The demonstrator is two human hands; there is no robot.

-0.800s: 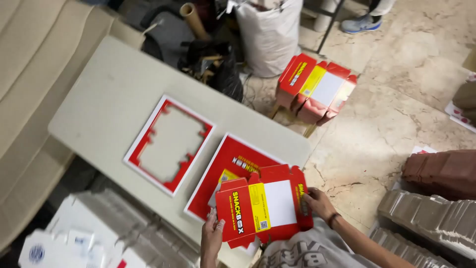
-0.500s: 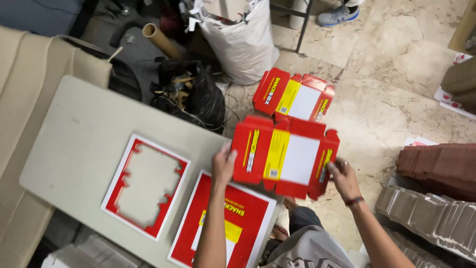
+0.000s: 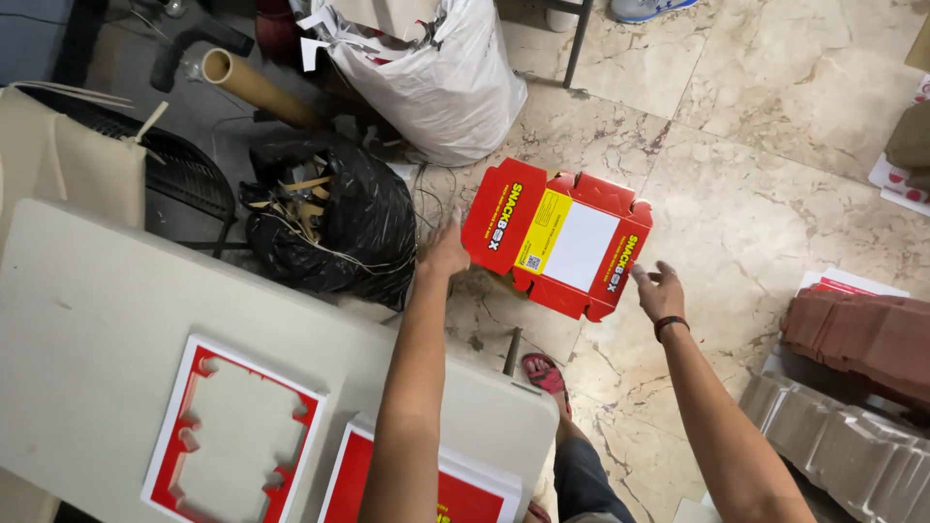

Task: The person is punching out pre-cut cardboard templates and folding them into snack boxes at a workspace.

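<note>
Red-and-yellow die-cut box blank (image 3: 559, 237) at frame centre, flat, over marble floor (image 3: 775, 184), between both hands. Left hand (image 3: 445, 254) just left of blank, fingers extended, near its edge; contact cannot tell. Right hand (image 3: 659, 289) just right of blank, fingers spread open, holding nothing. White folding table (image 3: 107, 320) lower left carries red cut-out waste frame (image 3: 235, 436). Black rubbish bag (image 3: 334, 228) and white sack (image 3: 436, 77) upper centre.

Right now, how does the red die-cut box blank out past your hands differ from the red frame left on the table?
The box blank is a solid piece with yellow and white panels and notched flaps; the red frame is only a border with its middle punched out. The box blank is over the floor, the red frame lies flat on the table. Both are red card.
</note>
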